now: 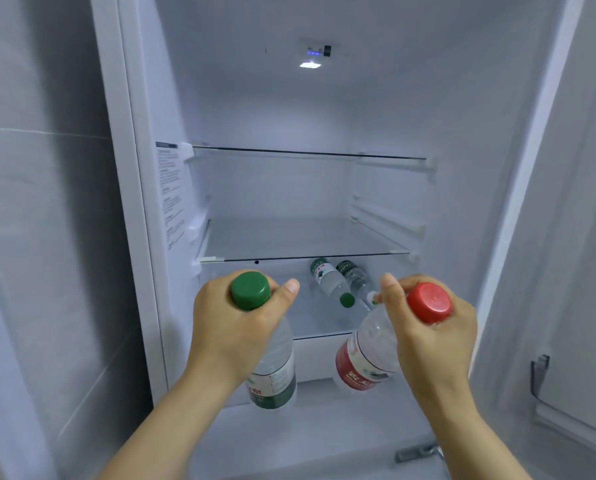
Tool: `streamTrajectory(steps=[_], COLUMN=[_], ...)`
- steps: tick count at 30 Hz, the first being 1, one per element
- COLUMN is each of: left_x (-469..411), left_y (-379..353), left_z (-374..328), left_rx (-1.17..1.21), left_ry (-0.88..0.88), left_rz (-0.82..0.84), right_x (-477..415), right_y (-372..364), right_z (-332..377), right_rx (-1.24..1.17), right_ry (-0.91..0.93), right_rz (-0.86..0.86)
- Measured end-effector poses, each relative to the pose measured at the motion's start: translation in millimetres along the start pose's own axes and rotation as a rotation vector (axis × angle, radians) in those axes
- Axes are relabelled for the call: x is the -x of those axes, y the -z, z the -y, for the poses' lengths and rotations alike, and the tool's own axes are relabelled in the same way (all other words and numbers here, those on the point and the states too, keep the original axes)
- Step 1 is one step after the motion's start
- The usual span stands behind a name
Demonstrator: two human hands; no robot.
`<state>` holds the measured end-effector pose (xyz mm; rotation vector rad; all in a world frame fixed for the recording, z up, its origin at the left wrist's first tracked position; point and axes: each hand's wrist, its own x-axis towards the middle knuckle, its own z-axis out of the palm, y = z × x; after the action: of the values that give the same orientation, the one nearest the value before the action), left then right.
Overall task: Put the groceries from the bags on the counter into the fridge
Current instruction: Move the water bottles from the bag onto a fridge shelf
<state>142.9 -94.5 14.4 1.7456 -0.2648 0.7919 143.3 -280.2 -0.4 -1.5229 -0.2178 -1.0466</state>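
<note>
Print on the red label (359, 370), green label (272, 388) and fridge sticker (170, 188) is unreadable.

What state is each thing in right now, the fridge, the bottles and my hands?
Fridge: open.
Fridge light: on.
Green-capped bottle: capped, roughly upright, held at the neck.
Red-capped bottle: capped, tilted, held at the neck.
Shelf bottle with green cap: capped, lying down.
Shelf bottle with white cap: capped, lying down.
Left hand: gripping the green-capped bottle.
Right hand: gripping the red-capped bottle.

forearms outstretched, left hand (230, 327) round green-capped bottle (276, 370), right hand (435, 341) round red-capped bottle (366, 355), thumbs extended
</note>
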Motion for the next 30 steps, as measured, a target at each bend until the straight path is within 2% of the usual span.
streamTrajectory(steps=[16,25,30], left_x=[-57,-63,-67], left_y=[-56,-68,-70], left_z=[58,78,82], left_rx=[-0.150,-0.211,-0.216], left_ry=[-0.019,-0.049,-0.058], left_rz=[-0.135,-0.188,-0.188], right_x=[-48,-64,-61], right_y=[-37,-58,-75], right_z=[-88,-125,-143], right_rx=[-0.095,-0.136,-0.161], right_ry=[-0.071,-0.098,-0.053], right_rz=[0.066,0.015,0.005])
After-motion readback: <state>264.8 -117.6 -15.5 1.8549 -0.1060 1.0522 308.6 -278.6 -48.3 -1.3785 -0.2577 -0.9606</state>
